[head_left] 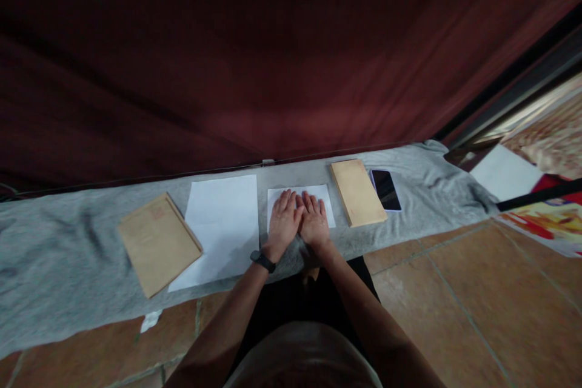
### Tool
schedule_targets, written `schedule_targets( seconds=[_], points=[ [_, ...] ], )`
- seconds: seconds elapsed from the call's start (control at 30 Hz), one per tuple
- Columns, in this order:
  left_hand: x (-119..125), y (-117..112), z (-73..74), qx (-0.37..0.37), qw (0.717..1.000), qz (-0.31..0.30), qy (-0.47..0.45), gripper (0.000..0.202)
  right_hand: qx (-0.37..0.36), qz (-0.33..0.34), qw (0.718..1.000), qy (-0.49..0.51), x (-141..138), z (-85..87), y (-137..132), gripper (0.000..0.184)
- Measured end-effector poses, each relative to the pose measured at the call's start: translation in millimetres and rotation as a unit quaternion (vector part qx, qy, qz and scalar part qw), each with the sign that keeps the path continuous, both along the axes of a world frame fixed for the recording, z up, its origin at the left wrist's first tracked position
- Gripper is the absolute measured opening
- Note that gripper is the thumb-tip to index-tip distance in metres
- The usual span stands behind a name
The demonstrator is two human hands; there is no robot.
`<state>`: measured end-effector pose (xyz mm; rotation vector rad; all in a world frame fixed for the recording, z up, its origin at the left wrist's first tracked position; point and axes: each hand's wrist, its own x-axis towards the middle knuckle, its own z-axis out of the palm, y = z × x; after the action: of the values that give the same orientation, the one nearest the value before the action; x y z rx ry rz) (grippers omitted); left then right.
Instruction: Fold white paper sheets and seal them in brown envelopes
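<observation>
Both palms lie flat, side by side, on a small white sheet of paper [330, 212], perhaps folded. My left hand [284, 221], with a dark watch [262, 260] on its wrist, covers the left part of the sheet. Beside it, thumbs nearly touching, my right hand [313, 221] covers the middle, fingers stretched out. Left of them is a larger stack or sheet of white paper [222, 224]. A brown envelope stack [159, 245] overlaps its left edge. To the right of my hands sits another brown envelope stack [357, 193].
A grey cloth [68, 254] covers the long narrow surface. At the right a phone [386, 190] lies beside the envelopes. A dark red curtain [273, 73] hangs along the back edge. Below is a tiled floor [454, 291] with a white scrap [151, 321].
</observation>
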<state>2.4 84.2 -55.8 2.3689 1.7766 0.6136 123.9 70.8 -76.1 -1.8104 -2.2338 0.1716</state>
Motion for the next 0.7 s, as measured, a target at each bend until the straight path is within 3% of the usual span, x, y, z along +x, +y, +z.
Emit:
schedule_targets(
  seconds=[0.1,0.2,0.7],
  points=[
    [16,-1,-11.4,-0.028,0.998,-0.048,-0.009,0.057,-0.012,0.020,1.000,-0.020,3,3.0,-2,0.063],
    [20,1,-18.4,-0.048,0.997,-0.059,-0.011,0.059,-0.019,0.021,0.999,-0.034,3,4.1,-2,0.063],
    [-6,5,-25.3,-0.060,0.995,0.019,0.075,0.064,-0.007,-0.025,1.000,0.009,0,-2.6,2,0.053]
  ],
)
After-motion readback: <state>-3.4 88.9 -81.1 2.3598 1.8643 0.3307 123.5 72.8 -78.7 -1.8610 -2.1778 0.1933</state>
